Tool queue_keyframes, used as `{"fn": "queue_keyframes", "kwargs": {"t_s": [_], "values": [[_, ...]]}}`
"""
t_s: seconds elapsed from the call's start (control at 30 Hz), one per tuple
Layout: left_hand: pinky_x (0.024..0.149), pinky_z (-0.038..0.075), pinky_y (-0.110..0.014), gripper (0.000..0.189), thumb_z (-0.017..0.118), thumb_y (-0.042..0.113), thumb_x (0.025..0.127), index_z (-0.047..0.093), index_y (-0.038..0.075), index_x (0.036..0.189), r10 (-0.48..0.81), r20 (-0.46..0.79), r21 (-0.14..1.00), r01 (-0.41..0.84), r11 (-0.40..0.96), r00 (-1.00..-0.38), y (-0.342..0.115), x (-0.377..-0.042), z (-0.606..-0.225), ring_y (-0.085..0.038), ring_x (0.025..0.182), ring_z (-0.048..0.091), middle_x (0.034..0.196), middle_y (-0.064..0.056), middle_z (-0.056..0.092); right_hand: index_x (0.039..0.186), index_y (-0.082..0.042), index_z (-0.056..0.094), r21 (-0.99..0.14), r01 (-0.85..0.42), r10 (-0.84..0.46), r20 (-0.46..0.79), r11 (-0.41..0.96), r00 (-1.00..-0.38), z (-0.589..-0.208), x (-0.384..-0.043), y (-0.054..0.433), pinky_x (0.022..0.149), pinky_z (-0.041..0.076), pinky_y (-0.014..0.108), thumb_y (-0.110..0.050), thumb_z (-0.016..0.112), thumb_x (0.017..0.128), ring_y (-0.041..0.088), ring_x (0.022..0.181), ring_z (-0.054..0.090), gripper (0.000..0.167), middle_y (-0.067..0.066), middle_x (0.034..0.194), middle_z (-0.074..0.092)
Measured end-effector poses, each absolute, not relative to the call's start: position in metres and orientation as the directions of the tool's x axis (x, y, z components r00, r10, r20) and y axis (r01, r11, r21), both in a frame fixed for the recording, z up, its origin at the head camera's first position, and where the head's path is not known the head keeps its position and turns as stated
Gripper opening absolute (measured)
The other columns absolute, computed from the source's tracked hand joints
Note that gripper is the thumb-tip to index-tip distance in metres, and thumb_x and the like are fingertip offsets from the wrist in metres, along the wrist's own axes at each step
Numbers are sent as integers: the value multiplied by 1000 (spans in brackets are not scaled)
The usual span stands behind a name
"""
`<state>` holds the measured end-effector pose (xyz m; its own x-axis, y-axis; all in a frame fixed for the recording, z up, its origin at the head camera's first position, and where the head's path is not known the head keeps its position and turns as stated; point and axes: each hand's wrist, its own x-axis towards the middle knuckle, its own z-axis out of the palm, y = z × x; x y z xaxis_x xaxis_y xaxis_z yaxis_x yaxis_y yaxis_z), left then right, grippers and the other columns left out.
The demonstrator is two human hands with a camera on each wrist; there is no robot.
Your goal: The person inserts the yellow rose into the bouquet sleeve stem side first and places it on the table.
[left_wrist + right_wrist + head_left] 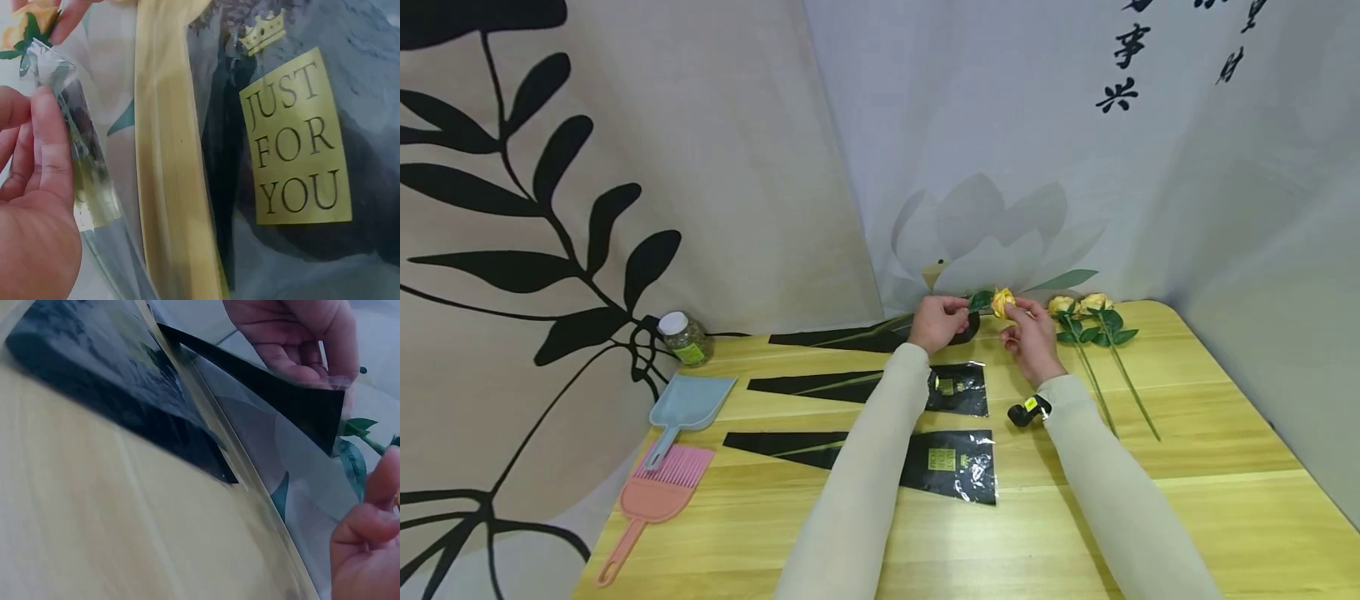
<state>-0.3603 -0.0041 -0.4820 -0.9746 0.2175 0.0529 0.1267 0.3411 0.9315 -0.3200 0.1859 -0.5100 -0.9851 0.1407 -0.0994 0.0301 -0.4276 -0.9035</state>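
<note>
At the table's far edge, my left hand (936, 323) pinches the wide end of a black-and-clear flower sleeve (94, 144). A yellow artificial rose (1003, 303) is at that mouth, its bloom and some green leaves (359, 425) outside. Its stem runs into the sleeve; the lower part is hidden. My right hand (1032, 340) pinches the rose close under its bloom, fingers facing the left hand. Two more black sleeves lie flat nearer me, the middle one (955, 388) and the front one (951, 462). Two yellow roses, one of them the outer rose (1096, 302), lie to the right.
On the left of the wooden table (1225, 500) lie a blue dustpan (694, 402) and a pink brush-like dustpan (655, 496), partly overlapping. Behind them stands a white-lidded jar (685, 340). A printed cloth (737, 150) hangs right behind the table's far edge.
</note>
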Motion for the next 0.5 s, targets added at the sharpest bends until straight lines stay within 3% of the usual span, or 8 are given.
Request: {"fn": "queue_keyframes", "kwargs": {"t_s": [0.2,0.5], "values": [[72,64,-27,22,69,14,104,80,7,122,219,57,913,140,384,-974,-5,-354,-479,-12,79,76,97,-6,82,113,-19,53,-928,38,110,-84,-371,-990,-511,-320,184,44,39,20,-29,74,102,8,48,55,26,-2,96,57],[73,65,-26,23,68,15,104,80,6,121,224,93,911,174,375,-970,-4,-350,-476,-10,78,76,102,-10,82,133,-12,48,-996,42,22,-44,-82,-999,-512,-323,184,47,44,26,-35,67,106,9,50,56,40,2,75,65]]}}
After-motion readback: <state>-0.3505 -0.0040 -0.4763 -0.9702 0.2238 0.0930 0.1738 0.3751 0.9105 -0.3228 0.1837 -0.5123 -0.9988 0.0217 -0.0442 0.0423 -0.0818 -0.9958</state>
